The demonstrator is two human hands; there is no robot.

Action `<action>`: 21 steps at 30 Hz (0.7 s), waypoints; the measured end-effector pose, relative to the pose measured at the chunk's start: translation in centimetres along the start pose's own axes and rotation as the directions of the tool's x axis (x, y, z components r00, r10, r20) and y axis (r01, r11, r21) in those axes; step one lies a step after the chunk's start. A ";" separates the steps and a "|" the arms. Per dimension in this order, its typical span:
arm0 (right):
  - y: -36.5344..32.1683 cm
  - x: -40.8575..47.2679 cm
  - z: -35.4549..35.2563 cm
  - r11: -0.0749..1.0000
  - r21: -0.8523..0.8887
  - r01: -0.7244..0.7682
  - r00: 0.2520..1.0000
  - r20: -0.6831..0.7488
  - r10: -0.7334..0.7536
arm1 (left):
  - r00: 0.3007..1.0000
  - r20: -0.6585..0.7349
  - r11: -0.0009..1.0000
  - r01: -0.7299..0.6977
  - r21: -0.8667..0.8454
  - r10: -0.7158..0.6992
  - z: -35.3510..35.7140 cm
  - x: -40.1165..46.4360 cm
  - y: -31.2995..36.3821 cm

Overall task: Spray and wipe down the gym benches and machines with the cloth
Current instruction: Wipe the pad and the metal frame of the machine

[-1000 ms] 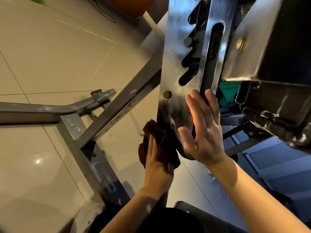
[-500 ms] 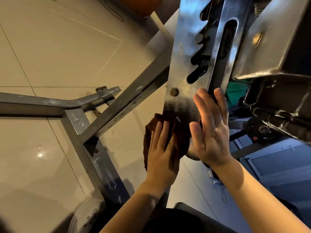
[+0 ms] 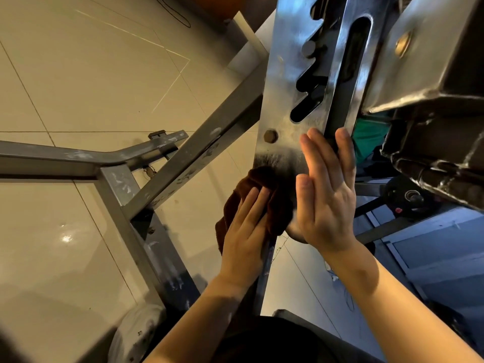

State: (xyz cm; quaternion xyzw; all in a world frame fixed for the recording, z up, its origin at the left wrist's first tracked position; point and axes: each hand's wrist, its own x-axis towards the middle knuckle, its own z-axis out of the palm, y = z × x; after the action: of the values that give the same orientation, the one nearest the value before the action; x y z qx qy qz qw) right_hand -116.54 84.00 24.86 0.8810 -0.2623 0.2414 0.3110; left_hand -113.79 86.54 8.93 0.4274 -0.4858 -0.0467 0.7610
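Head view: brown cloth (image 3: pixel 264 184) pressed flat against the lower end of the notched steel plate (image 3: pixel 285 82) by the left hand (image 3: pixel 246 231), fingers straight. Right hand (image 3: pixel 324 203), released, rests flat on the plate beside it. Grey frame (image 3: pixel 115 184) stands on tiled floor (image 3: pixel 78 82).

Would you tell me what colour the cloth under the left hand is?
Dark reddish brown. The cloth shows best in the head view, pressed by the left hand against the metal plate.
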 end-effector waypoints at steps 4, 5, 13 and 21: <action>-0.1 -0.1 -0.1 1.000 -0.006 -0.008 1.000 -0.006 0.008 | 0.998 0.040 0.993 -0.056 0.101 0.052 -1.0 1.4 0.9; -0.1 -0.2 0.0 1.000 -0.007 -0.004 1.000 -0.009 0.004 | 0.997 0.036 0.989 -0.068 0.133 0.064 -1.1 2.3 1.2; 0.1 -0.2 0.2 1.000 -0.005 0.000 1.000 -0.015 0.000 | 0.993 -0.119 0.998 0.012 0.068 -0.004 -0.2 4.5 0.7; 0.0 -0.1 0.0 1.000 -0.005 0.005 1.000 -0.007 -0.005 | 1.000 0.003 0.999 -0.005 0.040 0.005 -0.7 0.8 1.7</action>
State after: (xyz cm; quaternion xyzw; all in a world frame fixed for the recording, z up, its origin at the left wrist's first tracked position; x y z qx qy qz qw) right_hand -116.55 84.02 24.77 0.8801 -0.2597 0.2428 0.3147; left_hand -113.39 87.66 10.55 0.4413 -0.4888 -0.0357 0.7517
